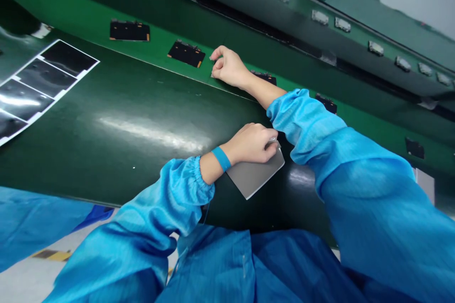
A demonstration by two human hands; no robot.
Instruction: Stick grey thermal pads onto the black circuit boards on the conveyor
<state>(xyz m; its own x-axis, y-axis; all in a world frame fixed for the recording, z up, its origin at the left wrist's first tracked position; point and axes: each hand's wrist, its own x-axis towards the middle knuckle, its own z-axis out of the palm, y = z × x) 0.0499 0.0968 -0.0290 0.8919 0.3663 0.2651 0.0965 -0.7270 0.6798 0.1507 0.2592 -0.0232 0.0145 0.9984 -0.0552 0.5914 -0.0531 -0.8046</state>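
Observation:
My left hand [253, 143] is closed on a flat grey rectangular plate [256, 174] that rests on the dark green worktop [124, 123]; a blue band circles that wrist. My right hand [229, 67] reaches forward to the lighter green conveyor strip [88, 26], fingers curled in a pinch over a small piece at the strip's edge, mostly hidden under the hand. Dark rectangular boards lie along the strip: one [186, 53] just left of my right hand, another [129, 31] farther left, and one [265, 77] behind my wrist.
A white-bordered sheet of dark panels [39, 80] lies at the left of the worktop. A raised rail carries several small pale parts [320, 17] at the back. More dark boards [327, 103] continue right along the strip. Blue-sleeved fabric [31, 220] shows lower left.

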